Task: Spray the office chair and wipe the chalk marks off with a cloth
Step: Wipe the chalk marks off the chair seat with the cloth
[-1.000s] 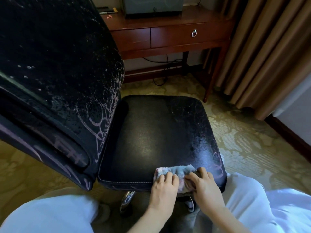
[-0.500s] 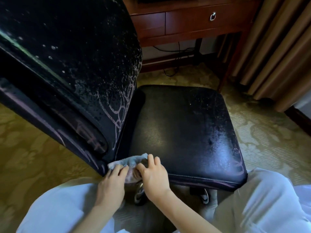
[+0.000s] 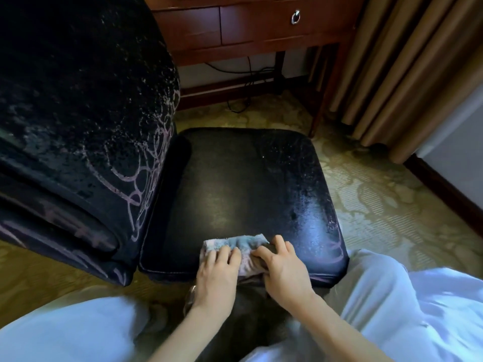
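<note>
Both hands, left hand (image 3: 217, 273) and right hand (image 3: 283, 270), press the bunched cloth (image 3: 236, 248) flat-fingered on the seat (image 3: 235, 189). Ahead of them it looks clean. Chalk marks (image 3: 146, 163) remain on the backrest (image 3: 78, 100) to their left.

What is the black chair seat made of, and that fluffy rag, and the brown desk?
The chair seat looks like black leather or a faux kind: smooth, with a shiny wet sheen and a stitched edge. The cloth under the left hand and right hand seems to be terry towelling, nubbly and soft. The desk looks like polished reddish wood, with a metal ring pull.
</note>
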### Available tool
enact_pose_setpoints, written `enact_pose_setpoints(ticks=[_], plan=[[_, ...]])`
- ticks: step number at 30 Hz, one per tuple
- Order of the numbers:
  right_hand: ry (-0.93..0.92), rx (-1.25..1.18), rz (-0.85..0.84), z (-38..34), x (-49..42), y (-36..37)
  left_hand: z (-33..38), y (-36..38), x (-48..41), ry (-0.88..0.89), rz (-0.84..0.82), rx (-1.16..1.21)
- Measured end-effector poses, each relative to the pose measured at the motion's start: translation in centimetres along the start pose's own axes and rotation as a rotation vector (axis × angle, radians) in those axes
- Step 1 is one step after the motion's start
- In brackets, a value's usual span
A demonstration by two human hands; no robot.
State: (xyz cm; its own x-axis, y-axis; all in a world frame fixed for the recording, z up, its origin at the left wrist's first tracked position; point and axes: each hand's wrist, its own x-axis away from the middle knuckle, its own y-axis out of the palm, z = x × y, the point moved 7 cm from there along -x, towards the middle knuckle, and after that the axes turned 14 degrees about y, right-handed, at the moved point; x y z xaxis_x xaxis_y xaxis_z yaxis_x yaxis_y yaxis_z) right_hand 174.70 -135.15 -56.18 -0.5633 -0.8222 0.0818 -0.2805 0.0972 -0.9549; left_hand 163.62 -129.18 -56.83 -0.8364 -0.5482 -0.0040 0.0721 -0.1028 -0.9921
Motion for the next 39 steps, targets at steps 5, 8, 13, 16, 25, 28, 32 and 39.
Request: enact_pose_setpoints(ticks=[5,8,13,16,25,28,32,39], plan=[[0.137,-0.045,0.007,6.9,-1.4,-1.7,5.4,0.4,-4.7,0.114,0.032,0.033],[0.182,-0.062,0.02,8.9,-2.7,-2.1,6.4,0.5,-7.2,0.116,0.042,0.037],[0.186,-0.077,0.054,9.4,-6.4,-2.2,5.7,0.9,-10.8,0.072,0.005,0.077],[0.183,-0.081,0.07,9.1,-9.7,-2.2,4.3,0.5,-13.7,0.054,0.031,0.061],[0.163,-0.056,0.117,8.0,-24.5,-2.6,-1.4,-0.2,-27.0,-0.013,0.064,-0.02],[0.138,-0.075,0.155,7.7,-29.4,-3.1,-3.4,-0.5,-31.6,-0.014,0.079,-0.032],[0.121,-0.105,0.179,7.5,-35.5,-3.2,-5.9,-0.5,-37.0,-0.006,0.11,-0.069],[0.139,-0.055,0.248,7.0,-43.0,-3.0,-9.4,-0.1,-44.0,0.007,0.153,-0.108]])
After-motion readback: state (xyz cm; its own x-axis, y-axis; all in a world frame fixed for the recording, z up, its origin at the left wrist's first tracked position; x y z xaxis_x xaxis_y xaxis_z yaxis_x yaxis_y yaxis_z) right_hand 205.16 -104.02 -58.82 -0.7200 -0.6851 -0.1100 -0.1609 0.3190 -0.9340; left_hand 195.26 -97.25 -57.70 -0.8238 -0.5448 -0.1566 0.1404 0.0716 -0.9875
